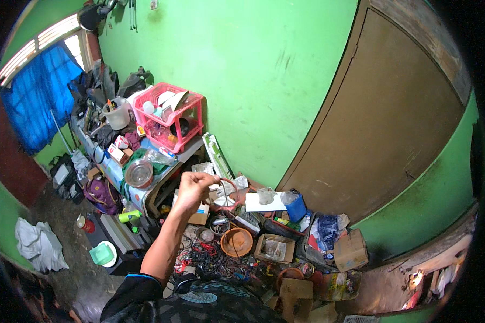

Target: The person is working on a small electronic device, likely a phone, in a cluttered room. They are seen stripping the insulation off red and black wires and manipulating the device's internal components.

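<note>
Left hand [196, 187] out over the clutter, thumb and fingertips pinching a thin reddish-brown cable [237, 194], its loop hanging at the hand's 3 o'clock; right hand out of view, so cannot tell its fingers. Heap of tangled wires [213, 257] lies at 6 o'clock of the hand, orange bowl [231, 245] at 5, pink rack [151, 117] at 11 on the table.

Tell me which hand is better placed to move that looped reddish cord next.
Left, most likely: the left hand has the reddish cord between its fingertips, with the arm stretched out in front of the body. The right hand is out of view, so its readiness cannot be judged.
</note>
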The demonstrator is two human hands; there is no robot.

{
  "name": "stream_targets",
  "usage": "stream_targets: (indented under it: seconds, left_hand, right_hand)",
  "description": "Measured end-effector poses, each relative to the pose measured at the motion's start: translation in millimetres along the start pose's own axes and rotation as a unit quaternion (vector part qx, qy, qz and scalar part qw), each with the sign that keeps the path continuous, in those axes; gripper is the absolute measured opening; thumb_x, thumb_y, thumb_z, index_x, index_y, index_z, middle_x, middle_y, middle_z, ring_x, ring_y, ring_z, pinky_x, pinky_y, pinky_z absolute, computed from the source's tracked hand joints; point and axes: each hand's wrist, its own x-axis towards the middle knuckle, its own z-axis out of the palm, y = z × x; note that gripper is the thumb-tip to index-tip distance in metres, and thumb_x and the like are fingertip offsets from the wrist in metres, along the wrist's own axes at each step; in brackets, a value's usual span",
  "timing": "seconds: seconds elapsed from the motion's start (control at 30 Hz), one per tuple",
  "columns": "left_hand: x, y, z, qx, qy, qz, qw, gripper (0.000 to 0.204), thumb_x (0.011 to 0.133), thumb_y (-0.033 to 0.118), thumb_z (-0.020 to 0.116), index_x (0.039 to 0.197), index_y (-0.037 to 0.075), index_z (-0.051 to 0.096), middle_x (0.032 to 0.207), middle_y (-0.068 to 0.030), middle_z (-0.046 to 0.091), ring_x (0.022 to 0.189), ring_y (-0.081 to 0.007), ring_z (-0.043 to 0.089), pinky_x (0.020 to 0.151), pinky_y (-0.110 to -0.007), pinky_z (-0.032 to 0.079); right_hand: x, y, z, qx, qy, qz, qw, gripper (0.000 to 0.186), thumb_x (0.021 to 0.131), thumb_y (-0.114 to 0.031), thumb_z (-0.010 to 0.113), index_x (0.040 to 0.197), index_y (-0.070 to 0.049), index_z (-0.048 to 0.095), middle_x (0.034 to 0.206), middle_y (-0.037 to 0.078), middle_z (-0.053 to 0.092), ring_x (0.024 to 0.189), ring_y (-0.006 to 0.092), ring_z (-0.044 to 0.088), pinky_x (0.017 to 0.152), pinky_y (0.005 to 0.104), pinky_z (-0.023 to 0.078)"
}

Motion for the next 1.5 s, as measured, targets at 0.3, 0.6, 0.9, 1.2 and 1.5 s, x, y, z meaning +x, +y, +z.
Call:
stream_targets:
  seconds: [0.3,0.6,0.9,1.2,1.5]
  left_hand:
    - [8.0,-1.6,2.5,-0.013,-0.024,0.004,1.000,0.018,0.084,0.011,0.065,0.070,0.000,0.063,0.048,0.0070,0.041,0.039,-0.0020,0.028,0.038,-0.023,0.015]
    - [-27.9,-19.5,50.6,0.001,-0.135,-0.050,0.990,0.015,0.082,0.010,0.068,0.073,-0.002,0.068,0.053,0.0028,0.052,0.042,-0.0029,0.036,0.040,-0.021,0.022]
    - [-53.5,-21.7,60.8,0.014,-0.153,-0.070,0.986,0.018,0.083,0.015,0.070,0.074,0.000,0.069,0.053,0.0080,0.045,0.047,-0.0022,0.033,0.043,-0.023,0.020]
    - [-57.2,-18.8,62.1,0.038,-0.166,-0.079,0.982,0.021,0.085,0.017,0.068,0.073,-0.001,0.069,0.055,0.0060,0.051,0.050,-0.0021,0.038,0.045,-0.021,0.025]
    - [-61.4,-46.1,64.4,0.073,-0.261,-0.027,0.962,0.023,0.086,0.016,0.068,0.073,-0.002,0.069,0.055,0.0049,0.052,0.050,-0.0016,0.038,0.045,-0.021,0.026]
  right_hand:
    - [-57.9,34.6,-17.7,-0.303,-0.142,0.292,0.896,0.029,0.090,-0.023,0.052,0.076,0.003,0.055,0.069,0.015,0.052,0.060,0.0264,0.046,0.058,0.0398,0.039]
    - [73.6,-191.1,86.9,-0.321,-0.180,0.049,0.929,0.029,0.084,-0.023,0.063,0.100,0.000,0.064,0.089,0.020,0.065,0.088,0.0331,0.063,0.076,0.0386,0.049]
    - [103.6,-332.4,106.2,0.185,-0.219,-0.105,0.952,0.032,0.082,-0.010,0.069,0.109,0.001,0.056,0.095,0.009,0.061,0.088,0.0148,0.058,0.078,0.0291,0.047]
    - [108.7,-355.0,115.2,0.068,-0.013,-0.260,0.963,0.015,0.081,-0.009,0.066,0.091,0.002,0.062,0.072,0.009,0.058,0.062,0.0184,0.055,0.058,0.0293,0.044]
    - [149.9,-357.0,82.3,0.034,-0.123,-0.316,0.940,0.014,0.085,-0.009,0.057,0.077,0.001,0.061,0.067,0.009,0.054,0.062,0.0191,0.052,0.059,0.0291,0.040]
